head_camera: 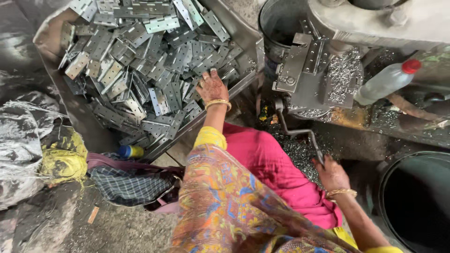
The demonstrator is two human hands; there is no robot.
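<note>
Left hand point(212, 87) is down flat on the heap of metal hinges point(140, 61), fingers spread and pressing on the top plates near the tray's lower right corner, palm down, nothing closed around any single hinge that I can make out. The hinges lie loose and jumbled, filling the big sheet-metal tray point(243, 35) edge to edge. Right hand point(332, 174) is wrapped around the end of the bent crank handle point(300, 133), fingers curled tight on it, gold bangle at the wrist. That handle runs up to the small press fixture point(307, 70), where a hinge plate sits clamped on the steel block, with a drift of shiny metal swarf point(344, 70) piled just beside it. A plastic bottle with a red cap point(386, 80) lies tilted to the right of the fixture. A dark drum point(415, 197) stands near the right hand, and a checked cloth bag point(124, 185) rests on the floor below the tray
</note>
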